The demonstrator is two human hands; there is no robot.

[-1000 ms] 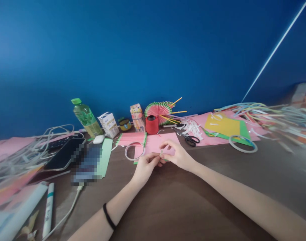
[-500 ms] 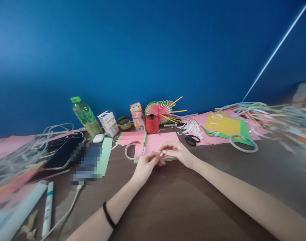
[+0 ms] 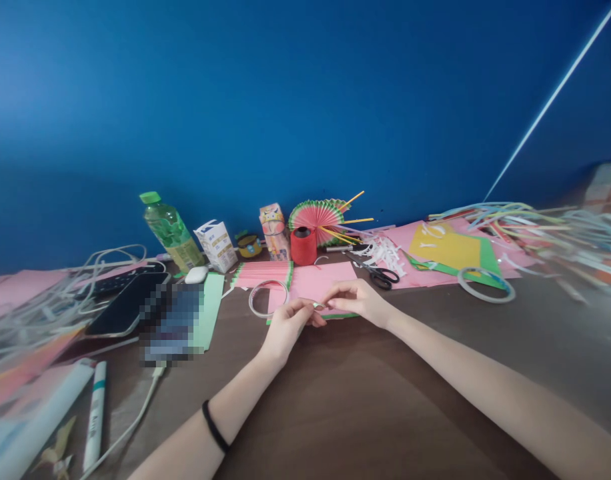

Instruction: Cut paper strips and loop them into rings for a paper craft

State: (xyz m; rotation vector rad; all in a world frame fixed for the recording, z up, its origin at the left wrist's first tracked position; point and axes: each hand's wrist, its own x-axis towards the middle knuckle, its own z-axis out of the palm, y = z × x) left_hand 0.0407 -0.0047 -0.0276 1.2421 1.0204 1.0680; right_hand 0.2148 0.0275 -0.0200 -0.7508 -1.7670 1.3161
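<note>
Left hand [image 3: 289, 331] is pinching a small pale piece [image 3: 317, 306] between thumb and finger, so left grip is grasping. Right hand [image 3: 359, 301] is bringing bent fingertips right beside the piece; whether right grip is holding it too, cannot tell. Piece is sitting between both hands, near the near edge of a pink sheet [image 3: 330, 278]. Its long axis is looking roughly left-right, but piece is too small to be sure, and which end is leading cannot be told.

Pink sheet is showing a green near edge, partly hidden behind the hands. Tape roll [image 3: 251, 305] is lying flat just left, overlapping the sheet's left edge. Folded pink paper [image 3: 262, 275] is lying far-left, pleats running left-right. Scissors [image 3: 384, 278] are lying right of the sheet, handles pointing near-right. Red spool [image 3: 304, 247] is standing on the far side, a paper fan [image 3: 313, 217] rising behind it by the blue wall [image 3: 305, 100].

Open room is lying nearward: brown worktop [image 3: 345, 407] is showing between the forearms. Far side is crowding up; at left, a marker [image 3: 95, 417] and a cable [image 3: 136, 420] are bordering the left forearm's side.
</note>
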